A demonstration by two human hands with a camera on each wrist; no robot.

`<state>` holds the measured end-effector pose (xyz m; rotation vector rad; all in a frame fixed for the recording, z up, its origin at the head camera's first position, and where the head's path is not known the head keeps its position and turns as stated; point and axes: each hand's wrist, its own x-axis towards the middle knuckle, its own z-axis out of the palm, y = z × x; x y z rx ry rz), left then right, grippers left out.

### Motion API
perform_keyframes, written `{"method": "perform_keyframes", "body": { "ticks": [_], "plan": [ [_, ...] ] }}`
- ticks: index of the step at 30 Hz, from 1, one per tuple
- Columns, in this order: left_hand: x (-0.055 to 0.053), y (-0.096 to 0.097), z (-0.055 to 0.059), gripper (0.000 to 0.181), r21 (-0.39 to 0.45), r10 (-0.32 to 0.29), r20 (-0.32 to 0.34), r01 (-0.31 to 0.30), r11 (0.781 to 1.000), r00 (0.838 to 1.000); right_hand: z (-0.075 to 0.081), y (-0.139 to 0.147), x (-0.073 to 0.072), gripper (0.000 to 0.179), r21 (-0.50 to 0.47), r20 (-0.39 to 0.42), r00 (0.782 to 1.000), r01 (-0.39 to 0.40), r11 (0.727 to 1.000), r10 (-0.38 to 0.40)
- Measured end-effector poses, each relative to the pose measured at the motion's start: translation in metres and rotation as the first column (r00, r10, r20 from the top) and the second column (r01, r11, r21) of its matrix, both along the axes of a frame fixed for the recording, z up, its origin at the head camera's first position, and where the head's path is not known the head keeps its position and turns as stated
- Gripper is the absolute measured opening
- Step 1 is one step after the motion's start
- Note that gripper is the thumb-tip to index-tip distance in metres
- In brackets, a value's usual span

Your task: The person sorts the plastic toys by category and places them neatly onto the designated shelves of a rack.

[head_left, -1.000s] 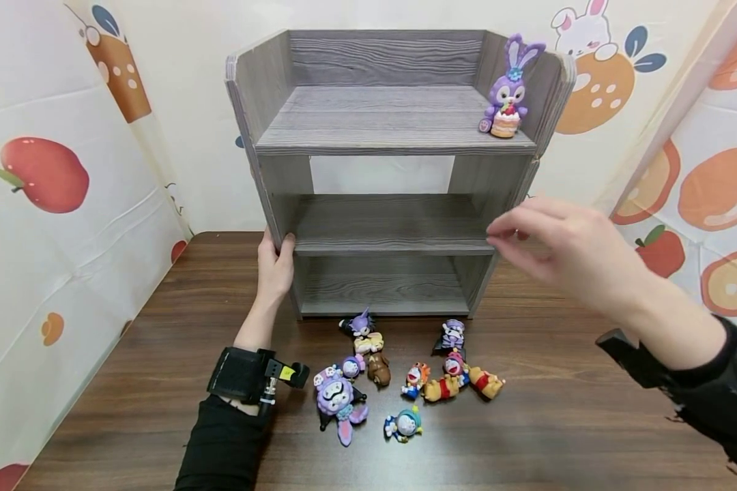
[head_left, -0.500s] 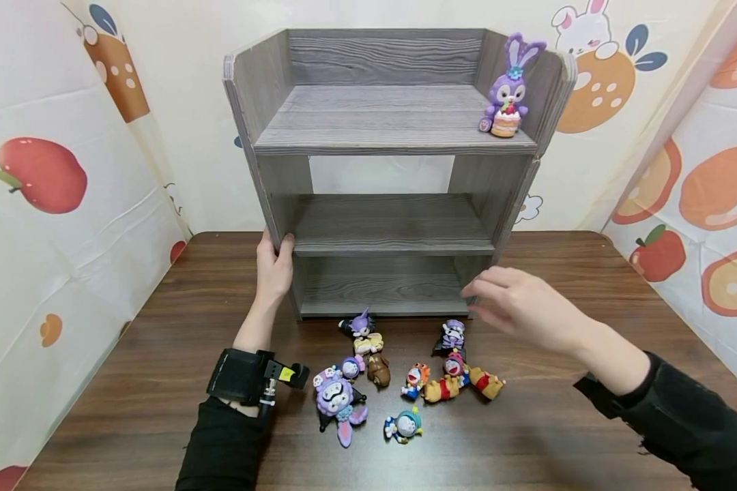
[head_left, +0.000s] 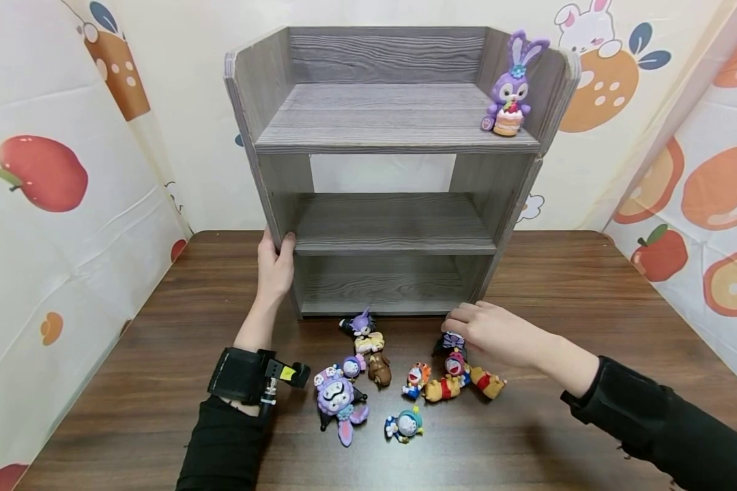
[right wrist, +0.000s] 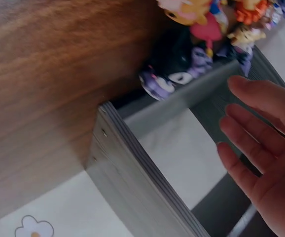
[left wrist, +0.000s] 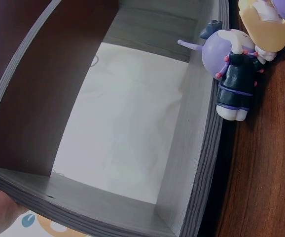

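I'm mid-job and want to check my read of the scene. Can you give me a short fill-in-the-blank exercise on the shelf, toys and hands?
1. The left hand grips the grey shelf by its ____ side in the head view.
2. The purple rabbit figurine stands on the shelf's ____ tier.
3. The right hand is close to a purple-and-black figurine on the table, in ____ of the shelf.

Missing words: left; top; front.

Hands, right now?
Left hand: holding the shelf by its left side.
Right hand: open, holding nothing, at a purple figure.
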<state>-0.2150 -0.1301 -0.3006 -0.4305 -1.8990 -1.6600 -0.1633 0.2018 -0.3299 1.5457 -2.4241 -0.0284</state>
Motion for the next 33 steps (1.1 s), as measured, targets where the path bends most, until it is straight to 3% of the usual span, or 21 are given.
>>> {"method": "perform_keyframes", "body": {
  "ticks": [5, 16, 26, 33],
  "plan": [
    [0.0, -0.001, 0.0, 0.036, 0.005, -0.001, 0.008, 0.001, 1.0, 1.0, -0.009, -0.002, -0.001, 0.035, 0.1, 0.061, 0.997, 0.041, 0.994, -0.047],
    [-0.001, 0.0, 0.0, 0.035, 0.013, -0.008, -0.002, 0.008, 1.0, 1.0, -0.019, -0.007, -0.008, 0.056, 0.266, 0.089, 0.992, 0.065, 0.962, -0.092],
    [-0.002, 0.0, -0.001, 0.034, 0.021, -0.005, 0.0, 0.005, 1.0, 1.0, -0.03, -0.008, -0.012, 0.053, 0.32, 0.079, 0.994, 0.046, 0.946, -0.075],
    [-0.001, 0.0, -0.001, 0.035, 0.019, -0.009, -0.007, 0.009, 1.0, 1.0, -0.031, -0.008, -0.013, 0.045, 0.296, 0.064, 0.995, 0.054, 0.954, -0.077]
  ]
}}
